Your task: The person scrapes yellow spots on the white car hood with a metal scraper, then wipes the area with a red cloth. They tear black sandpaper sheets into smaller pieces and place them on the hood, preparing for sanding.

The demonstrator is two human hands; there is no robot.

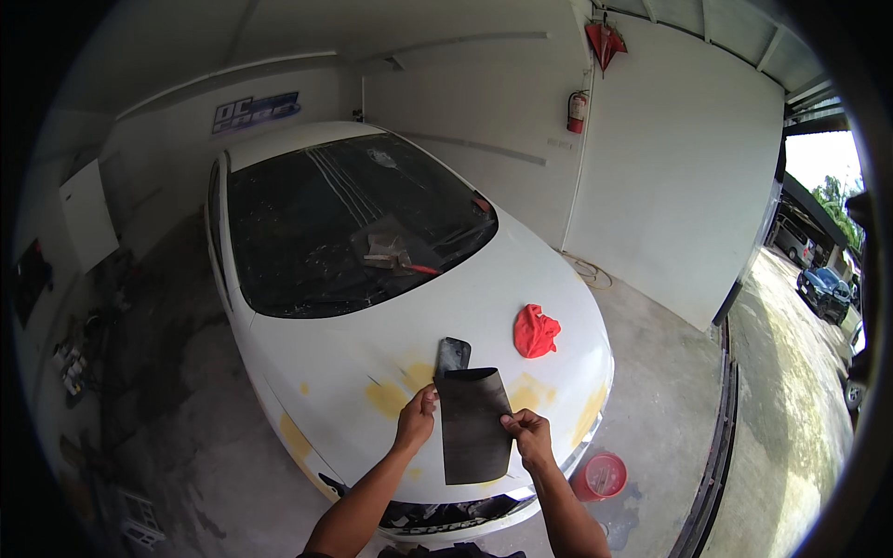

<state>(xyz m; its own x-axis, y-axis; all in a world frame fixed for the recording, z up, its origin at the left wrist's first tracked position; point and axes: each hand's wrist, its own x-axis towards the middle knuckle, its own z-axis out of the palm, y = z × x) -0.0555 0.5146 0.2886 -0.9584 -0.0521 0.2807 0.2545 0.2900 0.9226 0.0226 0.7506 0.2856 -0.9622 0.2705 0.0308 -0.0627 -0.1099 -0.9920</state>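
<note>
A dark sheet, apparently sandpaper, hangs between my hands above the white car hood, its top edge curled over. My left hand pinches its left edge near the top. The right edge is between the thumb and fingers of my right hand. Just beyond the sheet lies a dark rectangular block on the hood, partly hidden; its exact kind is unclear. A crumpled red cloth rests farther right. Several yellowish patches mark the hood, some of them behind the sheet and hands.
On the windshield lie worn sheets and a red-handled tool. A red bucket stands on the concrete floor by the front bumper. Coiled hose lies along the wall. A floor rail runs at right.
</note>
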